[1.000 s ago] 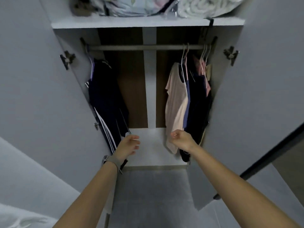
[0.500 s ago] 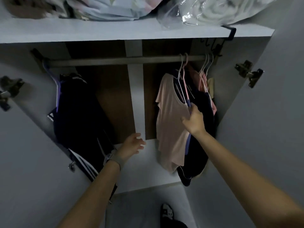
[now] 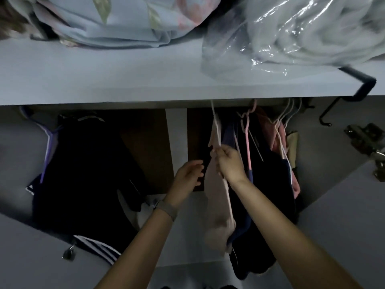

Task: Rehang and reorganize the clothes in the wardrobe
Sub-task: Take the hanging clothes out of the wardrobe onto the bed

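Note:
I look into an open wardrobe. A pale pink T-shirt (image 3: 216,197) hangs on a white hanger (image 3: 215,124) just right of the wardrobe's middle. My right hand (image 3: 228,161) is closed on that hanger and the shirt's neck. My left hand (image 3: 188,174), with a watch strap at the wrist, hovers open just left of the shirt, not touching it. Behind the shirt hang dark garments (image 3: 264,184) on pink and white hangers. A dark striped jacket (image 3: 87,170) hangs at the far left. The shelf hides the rail.
The white shelf (image 3: 125,80) above carries folded bedding (image 3: 108,19) and a plastic-wrapped bundle (image 3: 291,32). A black hook (image 3: 362,88) clips over its right end. A door hinge (image 3: 366,140) sticks out at the right. A white centre strip (image 3: 177,142) runs down the brown back panel.
My head has moved closer and lower, so the shelf now covers the rail. My right hand shifted left onto the pink shirt's hanger and turned the shirt edge-on. My left hand rose toward it.

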